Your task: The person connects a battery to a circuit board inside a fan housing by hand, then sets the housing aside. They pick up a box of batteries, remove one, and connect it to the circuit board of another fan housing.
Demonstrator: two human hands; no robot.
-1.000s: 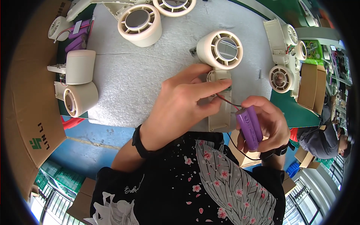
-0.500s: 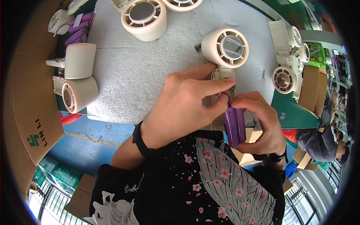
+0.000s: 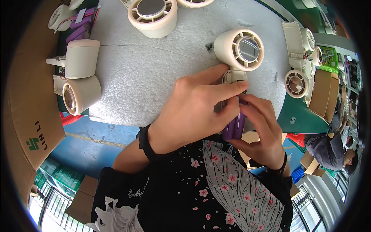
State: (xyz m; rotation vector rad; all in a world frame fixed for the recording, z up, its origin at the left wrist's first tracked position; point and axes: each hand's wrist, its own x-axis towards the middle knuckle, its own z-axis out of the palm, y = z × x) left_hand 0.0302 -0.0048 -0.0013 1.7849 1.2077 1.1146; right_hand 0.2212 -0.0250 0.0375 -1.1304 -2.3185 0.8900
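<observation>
The left hand (image 3: 199, 102), thumb and index half-parted, held a fan handle (image 3: 234, 76) that could have skidded if the right hand (image 3: 266, 133), curled around purple battery cells (image 3: 239, 125) beside them, pushed hard.

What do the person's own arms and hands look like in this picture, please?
The left hand and the right hand wear no gloves. A black band circles the left wrist, and a dark band shows at the right wrist. The left forearm is bare below a black sleeve.

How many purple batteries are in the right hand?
2 show, side by side in the right hand: the left battery and the right battery. Any others may be hidden.
</observation>
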